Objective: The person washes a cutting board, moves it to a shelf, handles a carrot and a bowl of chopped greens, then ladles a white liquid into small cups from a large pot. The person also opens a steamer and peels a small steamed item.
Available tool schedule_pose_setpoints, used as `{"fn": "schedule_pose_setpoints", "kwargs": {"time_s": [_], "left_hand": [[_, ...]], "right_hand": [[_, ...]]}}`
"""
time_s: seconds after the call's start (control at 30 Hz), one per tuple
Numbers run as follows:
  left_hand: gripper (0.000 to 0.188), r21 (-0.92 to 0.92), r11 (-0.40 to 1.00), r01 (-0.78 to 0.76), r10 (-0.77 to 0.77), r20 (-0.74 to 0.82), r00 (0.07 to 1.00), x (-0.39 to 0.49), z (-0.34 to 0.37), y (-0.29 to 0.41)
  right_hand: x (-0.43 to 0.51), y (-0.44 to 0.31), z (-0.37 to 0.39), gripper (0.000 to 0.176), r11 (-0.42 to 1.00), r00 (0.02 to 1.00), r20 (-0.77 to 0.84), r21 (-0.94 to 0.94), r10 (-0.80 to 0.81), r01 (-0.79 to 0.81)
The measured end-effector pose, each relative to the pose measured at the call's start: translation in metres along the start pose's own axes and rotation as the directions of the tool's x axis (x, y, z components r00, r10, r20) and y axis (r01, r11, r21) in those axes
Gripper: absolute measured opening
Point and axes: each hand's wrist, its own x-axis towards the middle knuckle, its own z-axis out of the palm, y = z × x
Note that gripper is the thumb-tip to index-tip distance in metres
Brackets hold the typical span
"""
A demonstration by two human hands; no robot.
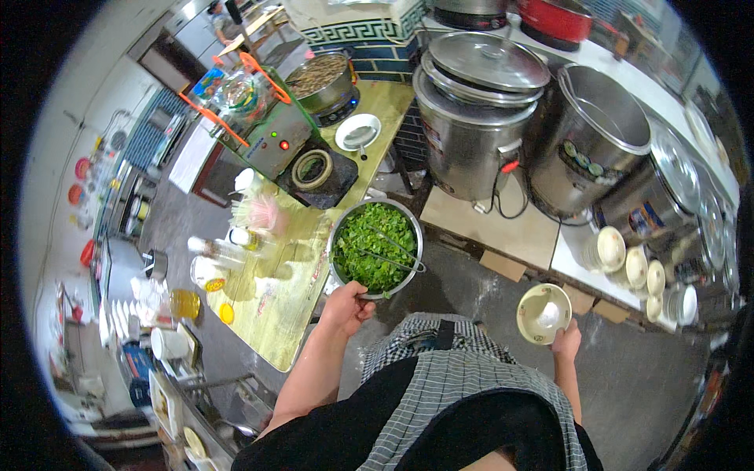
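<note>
My left hand (347, 307) grips the near rim of a round stainless steel basin (419, 235), which sits at the edge of a yellowish table. Chopped leafy greens (377, 235) fill the basin. Metal tongs (406, 268) lie across the greens, their bent end over the right rim. Off to the right, my right hand (566, 341) holds a cream bowl (543, 314) by its rim, tilted so that its inside faces up at me. A pale patch shows at the bottom of the bowl; I cannot tell whether it is contents or glare.
A green sealing machine (277, 144) stands on the yellowish table (265, 321), with a white bowl holding a strainer (358, 132) and a pot (318, 76) behind. Large steel pots (471, 141) line the right counter. Stacked bowls (609, 250) stand near its front edge.
</note>
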Motion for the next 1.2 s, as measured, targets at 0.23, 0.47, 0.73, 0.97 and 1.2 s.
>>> {"fn": "schedule_pose_setpoints", "kwargs": {"time_s": [0.23,0.47,0.73,0.97,1.2], "left_hand": [[0.013,-0.049,0.997,-0.056,0.052,-0.081,0.995,0.067,0.076,0.052],[0.007,-0.161,0.983,-0.082,0.101,0.11,0.989,0.23,0.109,0.189],[0.012,-0.231,0.973,-0.013,0.025,0.049,0.998,0.445,0.149,0.281],[0.022,-0.339,0.931,0.133,-0.119,0.062,0.991,0.579,0.164,0.277],[0.061,-0.223,0.952,0.209,-0.191,0.103,0.976,0.623,0.136,0.257]], "right_hand": [[0.09,0.006,0.023,0.03,0.954,0.946,0.307,0.239,0.101,-0.18],[0.109,-0.028,0.045,0.023,0.872,0.933,0.31,0.387,0.184,-0.3],[0.085,-0.05,0.039,0.022,0.767,0.827,0.192,0.311,0.528,-0.561],[0.057,-0.061,0.035,0.026,0.69,0.756,0.125,0.334,0.642,-0.641],[0.073,-0.114,0.018,0.02,0.413,0.556,0.275,0.438,0.784,-0.799]]}}
